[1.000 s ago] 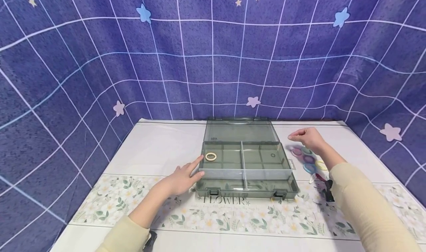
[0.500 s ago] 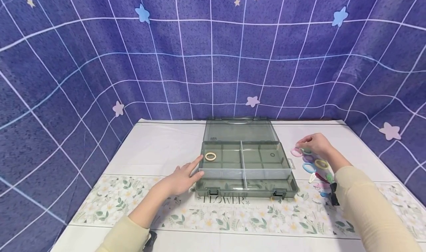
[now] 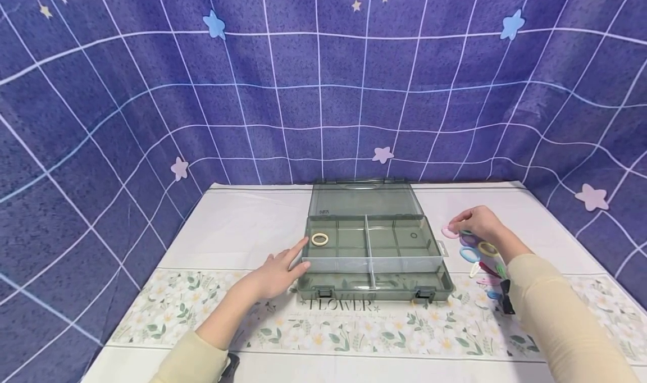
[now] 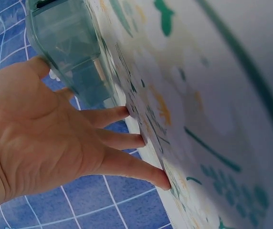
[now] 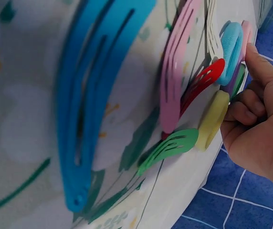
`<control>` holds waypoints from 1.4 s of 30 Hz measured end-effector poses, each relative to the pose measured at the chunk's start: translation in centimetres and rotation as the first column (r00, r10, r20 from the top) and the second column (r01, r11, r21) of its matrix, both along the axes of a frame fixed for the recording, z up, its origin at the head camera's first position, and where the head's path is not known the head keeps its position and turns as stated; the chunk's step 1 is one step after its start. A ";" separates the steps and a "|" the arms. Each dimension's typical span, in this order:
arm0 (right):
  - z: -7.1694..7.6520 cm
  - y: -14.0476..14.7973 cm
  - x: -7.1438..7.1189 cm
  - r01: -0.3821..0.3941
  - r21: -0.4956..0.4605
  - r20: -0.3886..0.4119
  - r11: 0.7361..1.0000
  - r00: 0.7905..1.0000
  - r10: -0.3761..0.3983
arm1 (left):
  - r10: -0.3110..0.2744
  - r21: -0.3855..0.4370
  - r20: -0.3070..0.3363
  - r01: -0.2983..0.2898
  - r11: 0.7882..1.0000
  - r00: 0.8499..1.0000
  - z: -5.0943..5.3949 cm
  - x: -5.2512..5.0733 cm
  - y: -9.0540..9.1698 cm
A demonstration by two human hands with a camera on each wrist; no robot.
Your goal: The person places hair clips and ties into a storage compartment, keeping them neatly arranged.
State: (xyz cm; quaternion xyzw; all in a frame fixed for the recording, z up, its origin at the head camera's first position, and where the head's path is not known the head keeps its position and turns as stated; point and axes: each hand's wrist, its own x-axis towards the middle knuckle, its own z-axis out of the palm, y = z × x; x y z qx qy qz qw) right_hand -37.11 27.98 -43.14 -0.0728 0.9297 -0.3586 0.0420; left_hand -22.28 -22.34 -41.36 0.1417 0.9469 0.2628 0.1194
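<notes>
A translucent grey-green box (image 3: 376, 294) lies with its lid folded back. One cream ring (image 3: 319, 240) is in its left rear compartment. My left hand (image 3: 275, 273) rests by the box's left side, thumb and index finger touching its edge; in the left wrist view the other fingers of the hand (image 4: 65, 129) are spread on the cloth. Right of the box, my right hand (image 3: 480, 223) pinches a pink ring (image 3: 449, 232); the right wrist view has the hand (image 5: 265, 109) at that pink ring (image 5: 246, 36), other fingers curled, beside blue (image 5: 232, 50) and yellow (image 5: 213, 121) rings.
Hair clips lie nearer than the rings, among them red (image 3: 488, 269), pink (image 3: 488, 282), green (image 5: 174, 145) and blue (image 5: 86, 95) ones. A black item (image 3: 507, 297) is by my right sleeve. The patterned cloth (image 3: 354, 335) covers the table, with a purple-blue curtain (image 3: 323, 91) behind.
My right hand has come down and slightly right, from above the rings onto the pink ring, and its fingers have closed there. The left hand has stayed in place.
</notes>
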 end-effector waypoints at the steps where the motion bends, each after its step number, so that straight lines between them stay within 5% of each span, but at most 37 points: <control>1: 0.0 0.0 0.0 -0.001 0.002 -0.002 1.000 1.000 0.001 | 0.001 0.002 0.001 -0.001 1.000 1.000 0.0 0.0 0.0; 22: 0.0 0.0 0.1 -0.001 0.054 -0.030 0.999 1.000 0.003 | -0.010 -0.013 -0.005 0.010 1.000 1.000 -0.3 0.0 -0.1; 42: 2.1 -0.9 -1.1 0.013 -0.031 -0.064 0.999 0.998 -0.015 | -0.014 -0.006 -0.010 0.014 1.000 1.000 -0.1 0.0 -0.2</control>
